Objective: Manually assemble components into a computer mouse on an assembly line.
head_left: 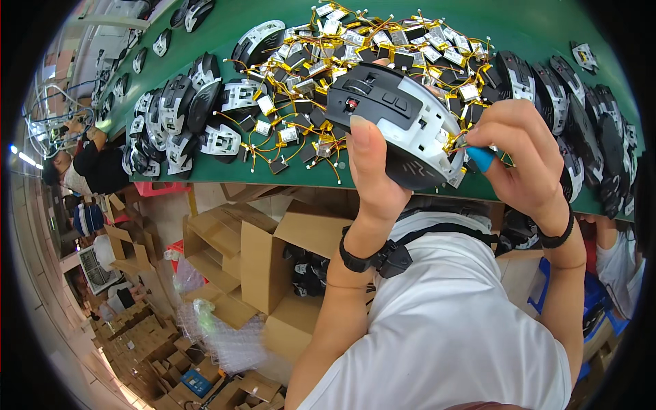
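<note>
In the centre of the frame our left hand has its grip closed around a mouse shell, thumb laid flat along the near side and fingers hidden behind it. The shell is a rounded, glossy piece of black plastic with a white plastic section on its right part, and thin yellow wires show at its right end. Its long axis runs from upper left to lower right, the dark buttoned end pointing to the upper left.

Our right hand, at centre right, pinches a small blue tool between thumb and fingers (only its blue tip shows), the tip touching the shell's right end beside the wires.

Behind the hands, the green table fills the upper frame. A loose heap of small flat modules with tangled yellow wires lies on it at upper centre. Rows of more black-and-white shells lie at upper left, and another row of shells lines the right edge.

Below the table, at lower left, stand open cardboard boxes; most show bare brown flaps, and we cannot tell what is inside. Crumpled clear plastic wrap lies beside them. Another person sits at far left.
</note>
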### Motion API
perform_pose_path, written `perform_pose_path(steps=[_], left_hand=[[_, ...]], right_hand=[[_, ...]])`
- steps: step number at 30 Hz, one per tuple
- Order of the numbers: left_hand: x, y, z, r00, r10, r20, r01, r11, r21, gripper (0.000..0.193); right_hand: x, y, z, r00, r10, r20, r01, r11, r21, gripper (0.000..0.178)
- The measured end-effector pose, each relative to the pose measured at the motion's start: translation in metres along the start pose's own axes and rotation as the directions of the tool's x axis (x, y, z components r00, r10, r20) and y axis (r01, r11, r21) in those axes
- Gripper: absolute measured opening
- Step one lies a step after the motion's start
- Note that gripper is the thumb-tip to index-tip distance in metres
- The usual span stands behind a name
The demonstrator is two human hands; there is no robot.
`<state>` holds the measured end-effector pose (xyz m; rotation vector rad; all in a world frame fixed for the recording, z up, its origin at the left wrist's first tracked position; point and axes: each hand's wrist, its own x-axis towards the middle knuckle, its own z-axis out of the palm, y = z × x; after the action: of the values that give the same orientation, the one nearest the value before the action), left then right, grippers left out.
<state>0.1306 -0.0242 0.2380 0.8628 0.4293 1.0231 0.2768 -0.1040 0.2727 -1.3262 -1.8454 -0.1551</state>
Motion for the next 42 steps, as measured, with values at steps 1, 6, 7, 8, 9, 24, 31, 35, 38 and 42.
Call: perform_pose_path(steps=[1,6,7,8,9,24,31,35,38,42], left_hand=[[0.003,-0.003,0.0,0.999,0.037,0.0,-0.037,0.999,0.012,0.079],[0.006,-0.004,0.005,0.925,0.379,0.028,-0.37,0.88,0.299,0.102],[0.007,-0.006,0.007,0.892,0.449,0.057,-0.445,0.847,0.291,0.104],[0.008,-0.008,0.009,0.853,0.515,0.085,-0.516,0.809,0.282,0.106],[0.004,-0.007,0.011,0.891,0.453,0.02,-0.44,0.853,0.28,0.106],[0.013,-0.003,0.011,0.995,-0.092,-0.037,0.087,0.989,-0.118,0.059],[0.021,-0.001,0.008,0.988,-0.128,-0.091,0.104,0.968,-0.227,0.056],[0.021,-0.007,0.008,0.986,-0.162,-0.027,0.153,0.966,-0.209,0.053],[0.018,-0.009,0.015,0.991,-0.13,-0.01,0.13,0.991,-0.041,0.057],[0.02,-0.008,0.007,0.977,-0.206,0.06,0.213,0.964,-0.162,0.07]], right_hand=[[-0.001,-0.001,0.002,0.992,0.125,-0.002,-0.124,0.99,0.073,0.023],[-0.01,-0.021,0.008,0.665,0.67,0.331,-0.627,0.259,0.735,0.016],[-0.015,-0.024,0.007,0.655,0.652,0.381,-0.641,0.212,0.738,0.019],[-0.015,-0.027,0.014,0.682,0.669,0.294,-0.578,0.247,0.778,0.018],[-0.014,-0.025,0.016,0.728,0.653,0.206,-0.554,0.385,0.738,0.017],[-0.008,-0.022,0.007,0.988,0.154,-0.026,-0.154,0.988,-0.014,0.034],[-0.019,-0.022,0.016,0.997,0.058,-0.048,-0.059,0.998,-0.006,0.04],[-0.018,-0.022,0.015,0.995,0.093,-0.04,-0.092,0.995,0.021,0.042],[-0.014,-0.02,0.005,0.972,0.233,0.023,-0.234,0.969,0.074,0.043],[-0.023,-0.018,0.001,0.863,0.503,0.037,-0.375,0.592,0.713,0.035]])
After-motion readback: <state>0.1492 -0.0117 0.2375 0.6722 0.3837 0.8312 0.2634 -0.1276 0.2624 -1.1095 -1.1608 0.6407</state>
